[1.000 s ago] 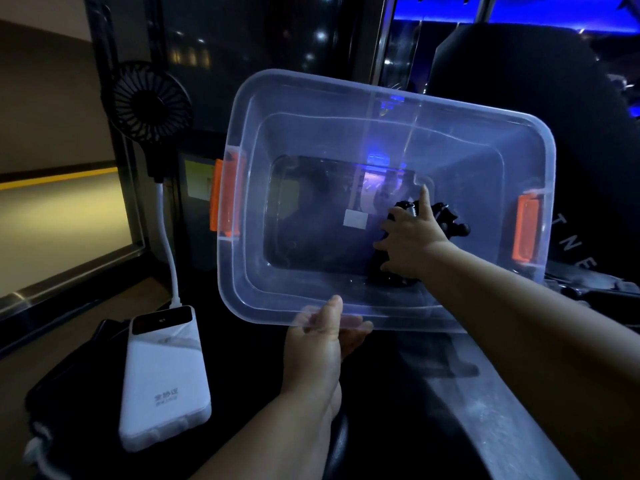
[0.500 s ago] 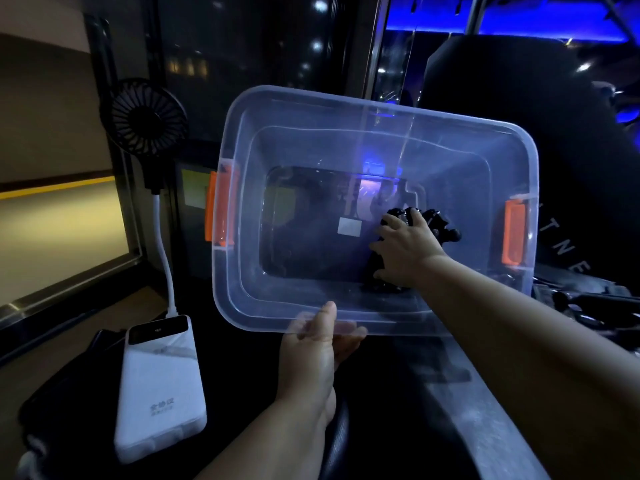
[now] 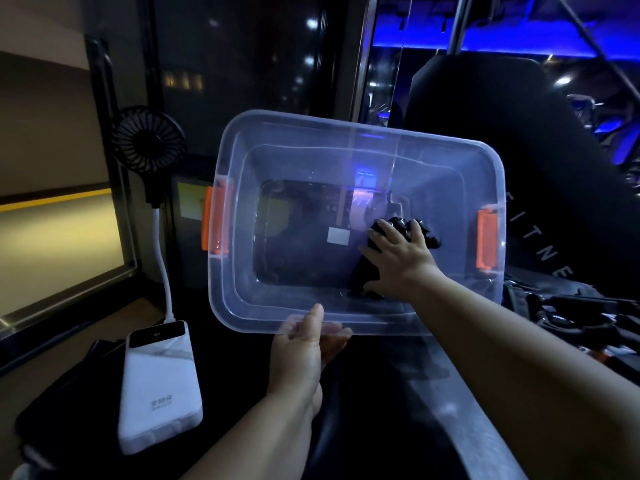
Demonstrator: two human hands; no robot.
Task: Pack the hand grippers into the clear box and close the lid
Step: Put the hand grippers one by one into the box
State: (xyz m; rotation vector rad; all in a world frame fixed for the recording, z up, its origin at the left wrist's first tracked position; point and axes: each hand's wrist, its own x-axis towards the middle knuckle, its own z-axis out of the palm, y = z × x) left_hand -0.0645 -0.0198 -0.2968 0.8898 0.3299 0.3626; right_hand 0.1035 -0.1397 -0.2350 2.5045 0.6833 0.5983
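A clear plastic box (image 3: 346, 143) with orange side latches is tipped up so its open mouth faces me. My left hand (image 3: 304, 344) grips its near rim, thumb on top and fingers underneath. My right hand (image 3: 398, 258) reaches inside the box and lies over a black hand gripper (image 3: 367, 275) pressed against the box's bottom at the right. Its fingers curl over the gripper's coiled top end. No lid is in view.
A white power bank (image 3: 159, 386) lies at the lower left, with a small black fan (image 3: 147, 143) on a white stalk above it. A dark padded gym seat (image 3: 519, 150) stands behind the box. More black gear (image 3: 571, 313) lies at the right.
The box has sunk slightly in view and tilted a little. My right hand has shifted its fingers on the hand gripper, staying inside the box. The left hand keeps its hold.
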